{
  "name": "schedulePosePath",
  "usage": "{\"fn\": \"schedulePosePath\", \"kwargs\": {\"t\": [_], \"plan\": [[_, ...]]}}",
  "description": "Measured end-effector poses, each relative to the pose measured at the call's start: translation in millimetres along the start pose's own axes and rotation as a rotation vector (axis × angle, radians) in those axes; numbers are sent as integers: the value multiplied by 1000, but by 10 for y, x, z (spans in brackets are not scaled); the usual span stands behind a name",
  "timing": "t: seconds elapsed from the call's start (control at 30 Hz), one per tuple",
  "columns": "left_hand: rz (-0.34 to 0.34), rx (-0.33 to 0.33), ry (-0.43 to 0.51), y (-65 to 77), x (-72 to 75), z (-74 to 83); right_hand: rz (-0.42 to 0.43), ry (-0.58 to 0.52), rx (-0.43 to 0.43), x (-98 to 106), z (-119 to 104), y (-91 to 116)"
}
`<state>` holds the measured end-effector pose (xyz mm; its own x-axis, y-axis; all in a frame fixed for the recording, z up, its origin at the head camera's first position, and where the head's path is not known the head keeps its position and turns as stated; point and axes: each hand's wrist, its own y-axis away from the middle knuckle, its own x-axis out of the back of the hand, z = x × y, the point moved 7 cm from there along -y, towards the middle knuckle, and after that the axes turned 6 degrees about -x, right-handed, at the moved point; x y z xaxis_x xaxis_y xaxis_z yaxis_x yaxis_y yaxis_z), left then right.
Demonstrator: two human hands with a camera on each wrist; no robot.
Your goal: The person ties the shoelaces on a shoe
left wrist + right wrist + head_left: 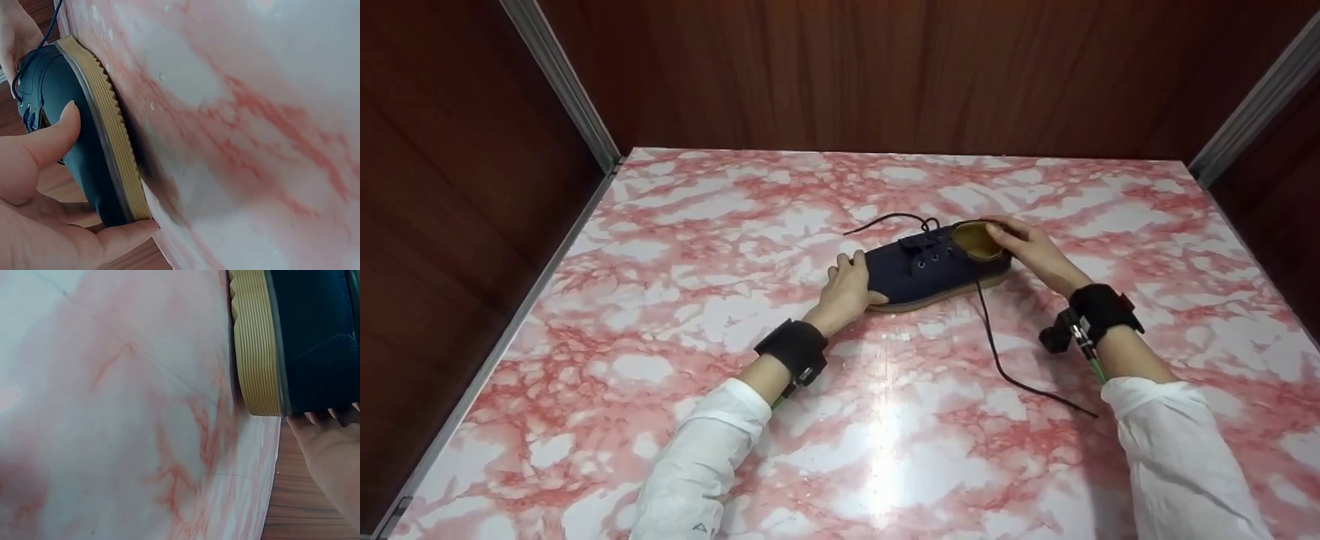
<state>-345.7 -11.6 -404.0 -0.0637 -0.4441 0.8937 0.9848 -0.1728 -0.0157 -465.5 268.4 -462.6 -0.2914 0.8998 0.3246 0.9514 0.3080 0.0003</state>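
Left grip (847,291) is grasping the shoe (911,277) by its toe, thumb pressing on the near side, fingers curling over the front. Right grip (1024,244) is pinching the heel, its thumb reaching into the opening at the rim. Neither is hanging free.

The shoe, dark blue, is occupying the centre of the head frame, slightly right, its toe pointing left and its heel right. Its tan, ribbed sole (115,135) is facing the counter (675,450); whether it is touching along its full length, I cannot tell.

Both laces are trailing loose. The far lace (896,214) is curving leftward above the toe; the near lace (997,360) is running down towards the lower right of the frame.

Black bands (793,346) are encircling both wrists. White sleeves (697,450) are entering from the lower edge. A brown wall (885,75) is standing across the top.
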Motion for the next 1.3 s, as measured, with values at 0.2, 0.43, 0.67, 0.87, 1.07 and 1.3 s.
{"fn": "schedulePosePath", "kwargs": {"t": [0.2,0.43,0.67,0.87,1.07,1.3], "plan": [[-43,10,3,-29,7,19,-41,-57,37,-19,-41,91],[-83,16,12,-68,3,-16,-22,-51,54,-71,-45,163],[-57,36,24,-57,45,-31,-84,10,14,-139,-173,279],[1,82,66,19,70,-15,-138,107,-32,-277,-675,653],[-12,113,144,23,30,-20,-87,138,-34,-219,-549,660],[-6,108,120,-12,13,-23,-50,159,-13,-176,-323,576]]}}
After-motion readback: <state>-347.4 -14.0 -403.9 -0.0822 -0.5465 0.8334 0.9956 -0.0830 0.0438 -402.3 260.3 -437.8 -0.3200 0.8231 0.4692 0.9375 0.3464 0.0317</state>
